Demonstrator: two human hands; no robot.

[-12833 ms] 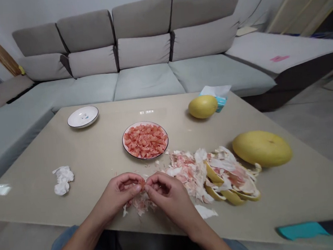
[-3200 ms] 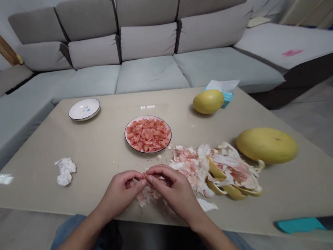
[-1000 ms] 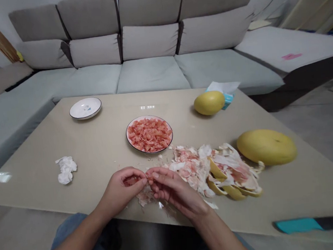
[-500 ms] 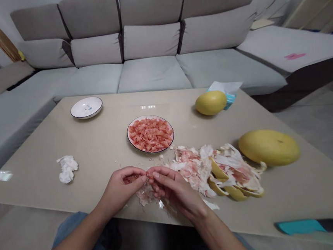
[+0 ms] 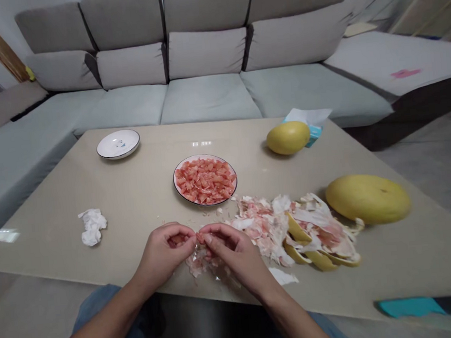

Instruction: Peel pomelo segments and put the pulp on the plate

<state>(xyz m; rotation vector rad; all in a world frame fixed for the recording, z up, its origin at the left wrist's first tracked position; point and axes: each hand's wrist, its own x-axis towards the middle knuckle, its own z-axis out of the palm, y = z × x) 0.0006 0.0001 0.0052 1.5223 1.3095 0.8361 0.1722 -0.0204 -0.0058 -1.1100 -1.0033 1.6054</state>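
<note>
well — pink pulp [image 5: 200, 238] (pinched) between hands [image 5: 161, 254]

Home living room. Large grey fabric sectional sofa [image 5: 207, 99] with padded back cushions and chaise at right, filling far side. Low beige glossy table [image 5: 132, 187] directly before sofa, domestic tissue box [image 5: 315, 130] at far edge, pomelo peel [image 5: 320, 258] heaped on top. Plain grey floor [image 5: 439, 171] alongside.

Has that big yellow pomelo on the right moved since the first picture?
No: the pomelo lies where it did on the table, just right of the peel pile.
</note>
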